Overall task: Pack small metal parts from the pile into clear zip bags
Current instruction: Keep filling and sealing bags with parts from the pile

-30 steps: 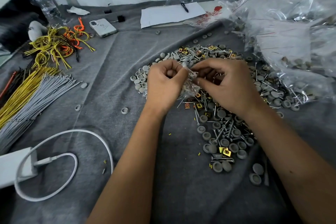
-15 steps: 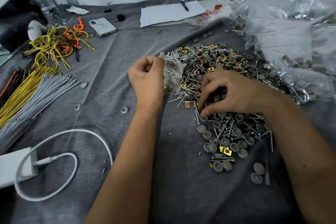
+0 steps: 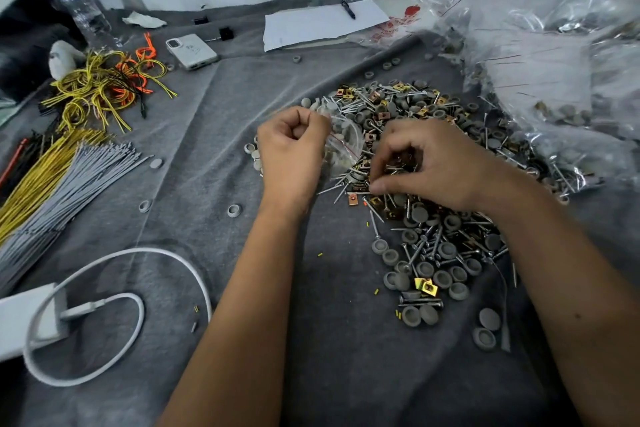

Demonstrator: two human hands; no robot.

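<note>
**A:** Started big: grey cloth (image 3: 221, 135) everywhere, heap of filled bags (image 3: 540, 55) stacked far right. Pile (image 3: 426, 232) of screws, grey caps and brass clips spread mid-right, plenty left in it.

**B:** And the hands? Looked different from a second back.

**A:** Yep. A second earlier both pinched together at the zip bag (image 3: 341, 146), feeding something in. Since then split apart. Left hand (image 3: 292, 149) stayed curled on the bag's edge, held it up at the pile's left margin, mouth turned toward the right. Right hand (image 3: 433, 166) dropped onto the pile just beside the bag.

**B:** Fingers on that one?

**A:** Bent and narrow, thumb and forefinger closing over screws. Couldn't tell if anything was actually caught yet, too cluttered under there.

**B:** So one drop-in done, next grab underway?

**A:** Read it that way. Bag only partly filled, a few grey caps visible through the plastic.
</note>
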